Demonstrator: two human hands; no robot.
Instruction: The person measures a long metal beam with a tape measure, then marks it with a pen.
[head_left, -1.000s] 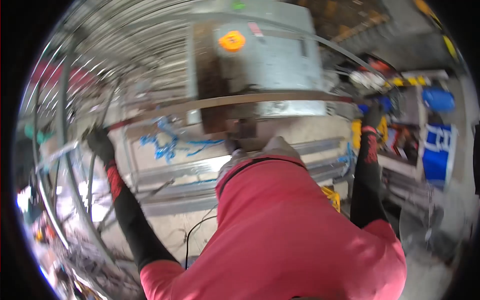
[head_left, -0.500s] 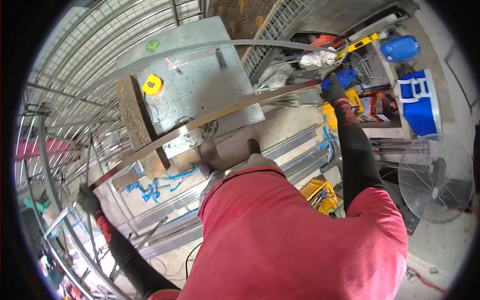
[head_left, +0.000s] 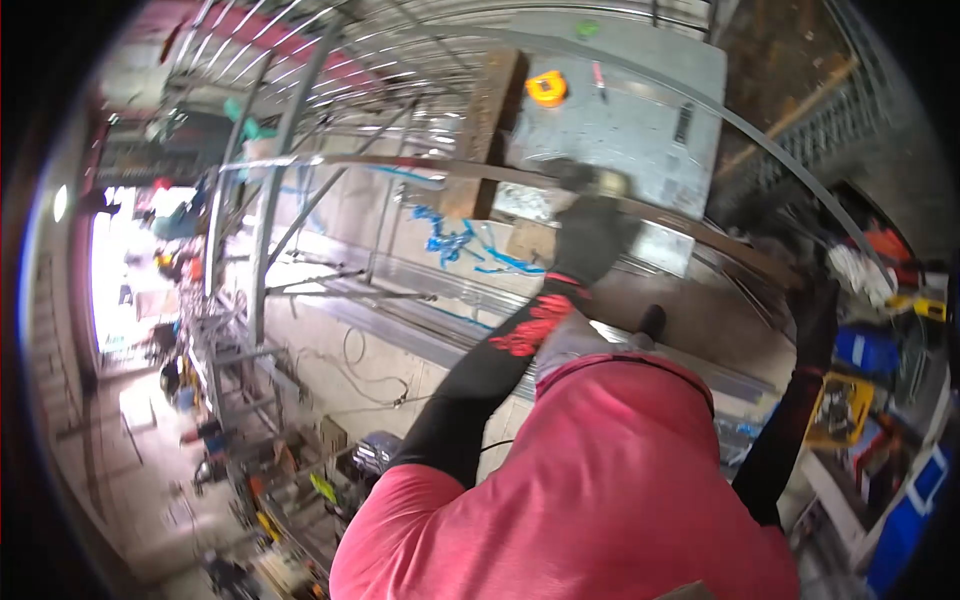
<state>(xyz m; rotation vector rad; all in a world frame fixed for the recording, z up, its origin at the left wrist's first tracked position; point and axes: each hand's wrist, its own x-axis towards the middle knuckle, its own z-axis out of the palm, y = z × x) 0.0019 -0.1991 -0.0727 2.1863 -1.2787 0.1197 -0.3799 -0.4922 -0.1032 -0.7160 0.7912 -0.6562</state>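
One long bar (head_left: 720, 240), end at right grip (head_left: 815, 308)

In front of you: two hands, one left hand (head_left: 597, 240) and one right hand (head_left: 815, 308); two long bars, one brown bar (head_left: 737, 246), one grey bar (head_left: 758, 138); one bench (head_left: 640, 125); one tape measure (head_left: 547, 88); one pink marker (head_left: 598, 76).

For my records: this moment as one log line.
left hand: at metal bar | right hand: near bar's end | tape measure: on worktop
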